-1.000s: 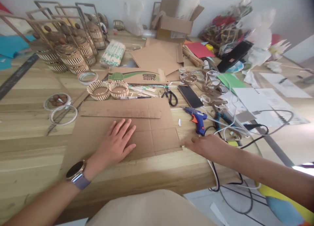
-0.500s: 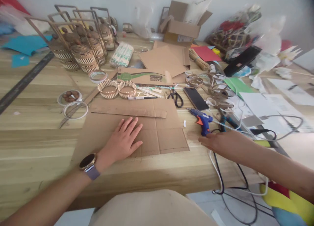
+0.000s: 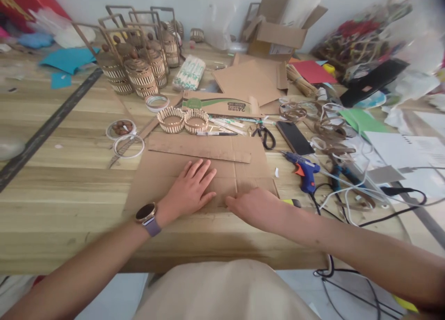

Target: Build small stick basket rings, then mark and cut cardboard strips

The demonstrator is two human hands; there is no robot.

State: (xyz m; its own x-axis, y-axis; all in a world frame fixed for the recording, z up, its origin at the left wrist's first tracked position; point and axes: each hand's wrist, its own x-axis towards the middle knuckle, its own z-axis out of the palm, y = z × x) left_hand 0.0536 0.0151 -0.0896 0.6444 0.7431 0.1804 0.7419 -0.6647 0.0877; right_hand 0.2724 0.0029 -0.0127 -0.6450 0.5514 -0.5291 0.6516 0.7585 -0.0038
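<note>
My left hand (image 3: pixel 189 188) lies flat with fingers spread on a brown cardboard sheet (image 3: pixel 139 185), a watch (image 3: pixel 146 213) on its wrist. My right hand (image 3: pixel 255 206) rests over the sheet's right part, its fingers curled down; what they hold, if anything, is hidden. A narrow cardboard strip (image 3: pixel 201 152) lies across the top of the sheet. Right of the sheet is a blue glue gun (image 3: pixel 306 172) with an orange trigger, touched by neither hand. A yellow and black object (image 3: pixel 291 202) shows just beyond my right forearm.
Two round stick rings (image 3: pixel 171 121), a pen (image 3: pixel 217 133), black scissors (image 3: pixel 266 137) and a phone (image 3: pixel 295 138) lie behind the sheet. White tape rings (image 3: pixel 128 146) are at left. Small lantern-like baskets (image 3: pixel 141 77) stand at back left. Cables (image 3: pixel 392 218) trail at right.
My right hand has moved left from beside the glue gun's handle onto the cardboard. My left hand stays flat on the sheet. The view has shifted, so things appear further right.
</note>
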